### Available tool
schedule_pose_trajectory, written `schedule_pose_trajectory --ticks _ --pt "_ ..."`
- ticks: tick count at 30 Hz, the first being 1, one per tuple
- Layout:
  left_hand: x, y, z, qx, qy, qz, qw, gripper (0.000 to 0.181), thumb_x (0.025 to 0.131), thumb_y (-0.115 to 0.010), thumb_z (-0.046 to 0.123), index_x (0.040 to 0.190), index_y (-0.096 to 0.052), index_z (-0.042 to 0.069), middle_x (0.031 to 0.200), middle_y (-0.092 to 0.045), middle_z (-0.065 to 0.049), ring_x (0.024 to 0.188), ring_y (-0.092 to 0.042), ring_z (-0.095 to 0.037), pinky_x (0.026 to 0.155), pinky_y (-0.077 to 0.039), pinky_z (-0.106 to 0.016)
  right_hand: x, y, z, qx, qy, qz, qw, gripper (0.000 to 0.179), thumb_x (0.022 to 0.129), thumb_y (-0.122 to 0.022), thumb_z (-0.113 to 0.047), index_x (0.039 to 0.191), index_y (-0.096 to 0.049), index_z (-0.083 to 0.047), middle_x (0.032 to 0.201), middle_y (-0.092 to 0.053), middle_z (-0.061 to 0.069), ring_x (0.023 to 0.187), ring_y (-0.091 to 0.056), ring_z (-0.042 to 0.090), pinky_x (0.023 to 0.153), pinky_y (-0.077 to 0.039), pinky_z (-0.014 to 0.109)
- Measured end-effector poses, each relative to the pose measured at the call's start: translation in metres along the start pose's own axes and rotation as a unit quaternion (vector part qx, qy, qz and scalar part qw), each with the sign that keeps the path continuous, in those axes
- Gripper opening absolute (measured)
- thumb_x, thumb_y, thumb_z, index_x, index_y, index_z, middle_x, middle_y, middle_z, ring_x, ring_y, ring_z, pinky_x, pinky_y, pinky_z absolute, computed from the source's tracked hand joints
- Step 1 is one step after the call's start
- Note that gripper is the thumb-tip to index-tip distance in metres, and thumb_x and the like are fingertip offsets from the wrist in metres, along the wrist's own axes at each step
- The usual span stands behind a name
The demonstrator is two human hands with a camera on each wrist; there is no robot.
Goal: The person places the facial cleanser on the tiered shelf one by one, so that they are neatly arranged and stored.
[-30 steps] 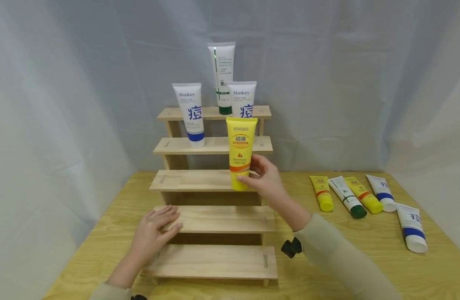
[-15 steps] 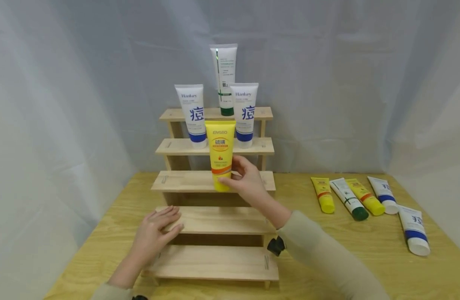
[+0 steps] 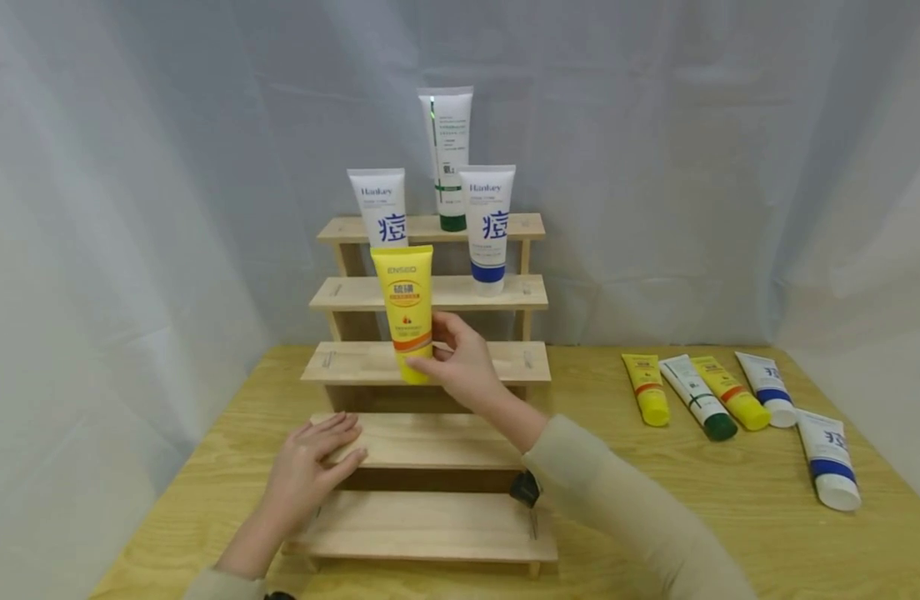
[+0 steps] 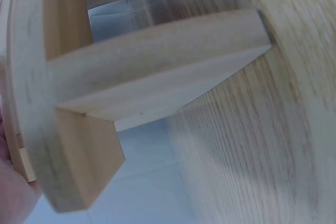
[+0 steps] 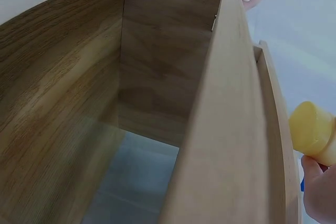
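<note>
The wood rack (image 3: 430,437) looks part done, I'd say: 3 tubes are up, 1 is in hand, 5 lie on the table (image 3: 730,492). On the rack's top step stands a white & green tube (image 3: 452,150), cap down. The next step down has 2 white & blue tubes: a left one (image 3: 381,204), its low end hidden, & a right one (image 3: 488,217), cap down.

The R hand (image 3: 466,358) has its thumb & fingers clamped on a yellow tube (image 3: 406,304), low down nr the cap. That tube is upright w/ a small tilt, at the front of the rack's middle step. Can't tell if it touches the wood, so this one's prob. not done. The L hand (image 3: 310,458) grips nothing; its fingers rest loosely on the left end of the rack's 2nd step from the bottom, maybe to keep it steady.

Not up yet: 5 tubes right of the rack. Closest is a short yellow one (image 3: 646,387), then a green-cap one (image 3: 696,396), another yellow one (image 3: 730,393), a blue-band one (image 3: 766,387) & last, farthest off, another blue-band one (image 3: 827,458).

Tubes are the only containers; can't see what's inside or how full.
</note>
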State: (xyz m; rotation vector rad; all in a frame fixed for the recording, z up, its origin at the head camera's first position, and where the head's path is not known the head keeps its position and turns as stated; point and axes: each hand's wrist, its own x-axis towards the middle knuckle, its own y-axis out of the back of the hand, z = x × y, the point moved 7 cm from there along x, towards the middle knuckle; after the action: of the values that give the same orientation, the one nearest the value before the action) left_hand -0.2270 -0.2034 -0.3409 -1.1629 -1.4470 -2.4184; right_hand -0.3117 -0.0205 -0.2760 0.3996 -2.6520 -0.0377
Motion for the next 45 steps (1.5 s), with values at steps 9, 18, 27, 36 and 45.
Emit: schedule_pose_trajectory --ticks 9,18,27,36,45 --pt "0.000 -0.001 -0.001 0.003 0.011 -0.010 0.9999 0.033 0.073 -0.071 0.022 0.096 -0.067 0.000 0.107 -0.061 -0.011 0.103 -0.055 -0.029 0.088 -0.034 -0.055 0.008 -0.009 0.001 -0.026 -0.004 0.010 0.9996 0.051 0.075 -0.069 -0.004 0.121 -0.046 -0.001 0.112 -0.054 0.009 0.099 -0.053 0.018 0.082 -0.046 0.025" --pt "0.000 -0.001 -0.001 0.004 0.010 -0.014 0.9998 0.033 0.073 -0.071 0.022 0.097 -0.067 -0.001 0.107 -0.062 -0.010 0.102 -0.055 -0.028 0.088 -0.034 -0.056 0.010 -0.018 -0.009 -0.031 -0.012 0.011 0.9994 0.050 0.076 -0.067 0.000 0.120 -0.044 0.002 0.113 -0.053 0.014 0.100 -0.052 0.023 0.085 -0.044 0.029" --pt "0.000 -0.001 0.000 0.006 0.002 -0.010 0.9999 0.033 0.072 -0.071 0.022 0.096 -0.067 -0.001 0.106 -0.062 -0.011 0.101 -0.056 -0.029 0.086 -0.035 -0.056 0.018 -0.026 0.003 -0.053 -0.001 0.019 0.9984 0.051 0.073 -0.068 0.004 0.118 -0.044 -0.002 0.112 -0.053 0.008 0.100 -0.051 0.018 0.085 -0.044 0.027" --pt "0.000 0.000 0.000 0.004 -0.003 -0.004 1.0000 0.032 0.072 -0.071 0.021 0.094 -0.068 -0.001 0.105 -0.062 -0.011 0.100 -0.056 -0.029 0.086 -0.036 -0.057 0.020 -0.031 0.005 -0.036 0.008 0.022 0.9991 0.051 0.071 -0.067 0.010 0.116 -0.045 0.002 0.111 -0.052 0.014 0.099 -0.052 0.023 0.085 -0.044 0.026" --pt "0.000 0.001 0.001 0.002 -0.010 0.005 0.9999 0.031 0.071 -0.072 0.020 0.092 -0.068 -0.001 0.105 -0.062 -0.012 0.099 -0.057 -0.029 0.085 -0.036 -0.057 0.009 -0.031 -0.023 -0.036 -0.002 0.019 0.9992 0.048 0.073 -0.063 0.014 0.116 -0.043 0.008 0.111 -0.051 0.020 0.101 -0.050 0.030 0.087 -0.043 0.031"
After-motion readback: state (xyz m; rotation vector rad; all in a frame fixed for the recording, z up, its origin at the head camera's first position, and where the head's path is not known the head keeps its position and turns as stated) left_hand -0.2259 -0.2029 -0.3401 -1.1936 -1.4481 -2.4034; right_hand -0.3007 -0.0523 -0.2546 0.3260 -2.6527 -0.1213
